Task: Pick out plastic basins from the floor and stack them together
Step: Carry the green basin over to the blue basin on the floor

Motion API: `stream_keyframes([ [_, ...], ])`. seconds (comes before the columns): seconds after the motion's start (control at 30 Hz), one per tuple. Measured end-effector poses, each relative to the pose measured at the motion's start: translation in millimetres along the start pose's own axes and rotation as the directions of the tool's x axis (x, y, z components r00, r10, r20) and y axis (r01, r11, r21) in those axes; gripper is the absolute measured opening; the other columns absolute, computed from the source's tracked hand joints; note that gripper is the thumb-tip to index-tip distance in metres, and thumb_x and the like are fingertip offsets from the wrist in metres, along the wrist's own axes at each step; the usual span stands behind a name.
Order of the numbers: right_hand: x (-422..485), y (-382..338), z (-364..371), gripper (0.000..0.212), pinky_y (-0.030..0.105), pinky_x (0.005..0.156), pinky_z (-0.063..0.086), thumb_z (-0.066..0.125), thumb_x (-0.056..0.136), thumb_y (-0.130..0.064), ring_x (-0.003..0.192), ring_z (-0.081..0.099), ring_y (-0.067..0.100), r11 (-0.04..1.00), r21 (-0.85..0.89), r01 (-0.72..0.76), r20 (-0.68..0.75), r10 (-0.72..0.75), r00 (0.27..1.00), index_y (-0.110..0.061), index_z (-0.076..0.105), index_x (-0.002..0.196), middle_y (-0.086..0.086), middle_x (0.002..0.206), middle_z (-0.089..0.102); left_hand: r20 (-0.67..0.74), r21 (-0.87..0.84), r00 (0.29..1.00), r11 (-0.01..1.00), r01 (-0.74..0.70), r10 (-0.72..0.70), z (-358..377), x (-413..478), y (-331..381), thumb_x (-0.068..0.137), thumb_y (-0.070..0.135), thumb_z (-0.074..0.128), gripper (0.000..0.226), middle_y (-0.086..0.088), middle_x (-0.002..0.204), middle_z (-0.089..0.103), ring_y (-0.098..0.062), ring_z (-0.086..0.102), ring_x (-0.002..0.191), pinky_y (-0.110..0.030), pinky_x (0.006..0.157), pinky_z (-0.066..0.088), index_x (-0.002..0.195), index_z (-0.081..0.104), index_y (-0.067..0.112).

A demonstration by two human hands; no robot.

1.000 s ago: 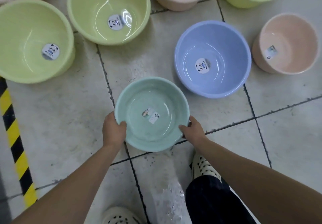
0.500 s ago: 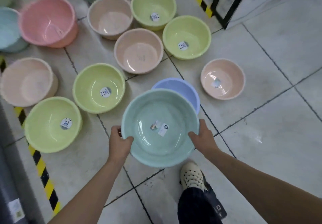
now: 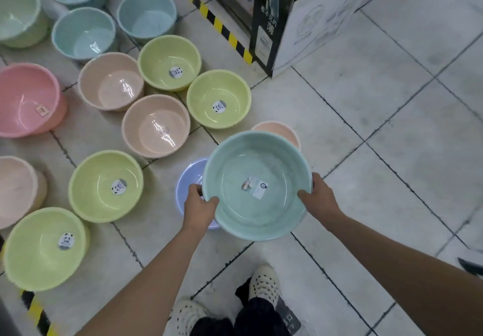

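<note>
I hold a teal basin (image 3: 257, 163) up off the floor with both hands, a white label in its bottom. My left hand (image 3: 199, 209) grips its left rim and my right hand (image 3: 317, 199) grips its right rim. Under it on the tiles sits a blue-violet basin (image 3: 188, 186), mostly hidden, and behind it a small peach basin (image 3: 278, 130), of which only the far rim shows. Several more basins lie on the floor to the left: yellow-green ones (image 3: 105, 186), peach ones (image 3: 156, 125), a pink one (image 3: 27, 99) and light blue ones (image 3: 83, 32).
A black and white cardboard display box (image 3: 295, 14) stands at the top centre, with yellow-black hazard tape (image 3: 222, 26) along its base. Another tape strip (image 3: 35, 312) runs at the lower left. My feet in white perforated clogs (image 3: 264, 282) are below. Bare tiles stretch to the right.
The teal basin has risen from the floor and shifted right, over the blue-violet basin. My view has pulled back, showing far more basins and the display box.
</note>
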State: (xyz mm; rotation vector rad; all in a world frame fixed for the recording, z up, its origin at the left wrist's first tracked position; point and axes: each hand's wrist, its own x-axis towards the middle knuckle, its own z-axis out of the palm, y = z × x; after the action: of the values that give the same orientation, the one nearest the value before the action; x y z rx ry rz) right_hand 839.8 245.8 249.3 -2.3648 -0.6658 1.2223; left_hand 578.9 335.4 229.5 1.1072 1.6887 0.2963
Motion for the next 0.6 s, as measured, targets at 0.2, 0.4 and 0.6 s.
stream_keyframes([
  [0.2,34,-6,-13,0.054,0.020,0.064,0.042,0.054,0.083,-0.006,0.094,0.057,0.019,0.998,0.048,-0.035,-0.032,0.037,0.999,-0.022,0.052,0.135,-0.004,0.107,0.061,0.059,0.016,0.998,1.000,-0.023,0.022,27,47,24,0.087,0.003,0.062,0.026,0.008,0.091,0.057,-0.004,0.055,0.077,-0.017,0.059,0.040,0.108,0.050,0.012],
  [0.4,74,-15,-1,0.059,0.025,0.075,0.044,0.052,0.080,-0.003,0.096,0.061,0.020,0.983,0.145,-0.110,-0.145,0.131,0.981,-0.025,0.054,0.135,-0.004,0.106,0.064,0.157,0.048,0.988,0.999,-0.001,-0.006,44,100,43,0.084,0.002,0.066,0.042,-0.002,0.103,0.061,-0.022,0.059,0.092,-0.034,0.077,0.049,0.122,0.051,0.011],
  [0.6,120,-5,17,0.056,0.027,0.076,0.042,0.048,0.085,-0.004,0.099,0.059,0.025,0.947,0.244,-0.210,-0.215,0.264,0.940,-0.022,0.050,0.138,-0.001,0.108,0.061,0.199,0.069,0.979,0.997,0.035,-0.048,74,155,52,0.083,0.002,0.066,0.036,-0.007,0.107,0.065,-0.027,0.063,0.093,-0.041,0.084,0.054,0.115,0.054,0.013],
])
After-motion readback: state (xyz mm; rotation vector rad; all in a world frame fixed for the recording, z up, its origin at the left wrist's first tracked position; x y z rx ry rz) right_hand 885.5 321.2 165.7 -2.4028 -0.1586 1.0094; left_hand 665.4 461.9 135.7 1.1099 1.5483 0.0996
